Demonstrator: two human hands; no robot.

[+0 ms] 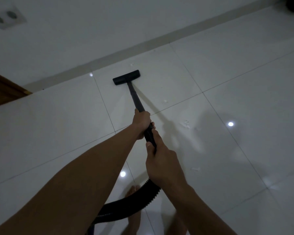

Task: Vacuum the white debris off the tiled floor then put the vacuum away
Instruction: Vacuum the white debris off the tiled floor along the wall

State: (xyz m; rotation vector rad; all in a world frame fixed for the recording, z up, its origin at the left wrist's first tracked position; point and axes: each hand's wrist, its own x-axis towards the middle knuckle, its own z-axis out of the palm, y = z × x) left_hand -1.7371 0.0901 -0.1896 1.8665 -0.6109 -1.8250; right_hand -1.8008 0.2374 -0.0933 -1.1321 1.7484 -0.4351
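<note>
Down at the near edge, bare feet (132, 190) stand on the glossy tiled floor (236, 73), and the black ribbed hose (126, 204) loops past them. The right hand (161, 165) wraps tight round the hose end, thumb lying along it. Just ahead, the left hand (141, 122) clamps round the black wand (134, 95). White debris (187, 124) lies right of the hands, with more specks near the wand. The floor head (126, 77) sits flat on a tile near the floor's far edge, close to the skirting (143, 46). On the wall above and to the left, there's a double socket (8, 17).
</note>
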